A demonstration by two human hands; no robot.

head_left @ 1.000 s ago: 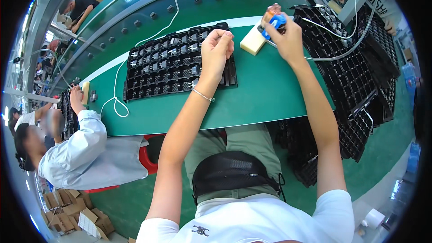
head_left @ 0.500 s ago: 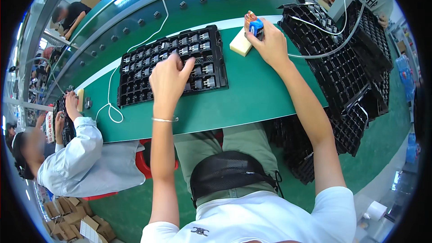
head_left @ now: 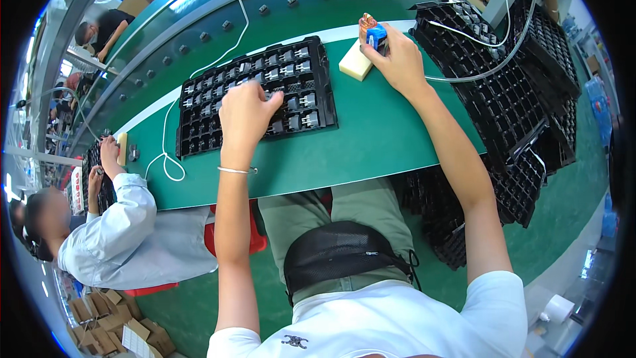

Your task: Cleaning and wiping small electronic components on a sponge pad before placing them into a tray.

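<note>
My left hand (head_left: 245, 116) is over a black plastic tray (head_left: 260, 138) whose pockets hold several small black parts with metal prongs, like plugs. Its fingers are curled in with the thumb close by; what they hold, if anything, is hidden. In my right hand (head_left: 400, 63) is a small blue object with a clear orange-brown top (head_left: 368, 24), pinched between thumb and fingers. That hand is just above and beside a pale yellow block (head_left: 356, 63), which looks like a sponge, on the green table (head_left: 291, 166).
Behind the table a green conveyor (head_left: 278, 20) carries several small black parts in a row. Stacked black trays (head_left: 483, 86) lean at the right, crossed by a clear hose (head_left: 490, 76). A white cord (head_left: 164, 139) loops left of my tray. A co-worker (head_left: 126, 232) sits at the left.
My left hand has shifted slightly left and its fingers have drawn in closer to the thumb. Parts on the conveyor have moved slightly left. My right hand has stayed nearly still.
</note>
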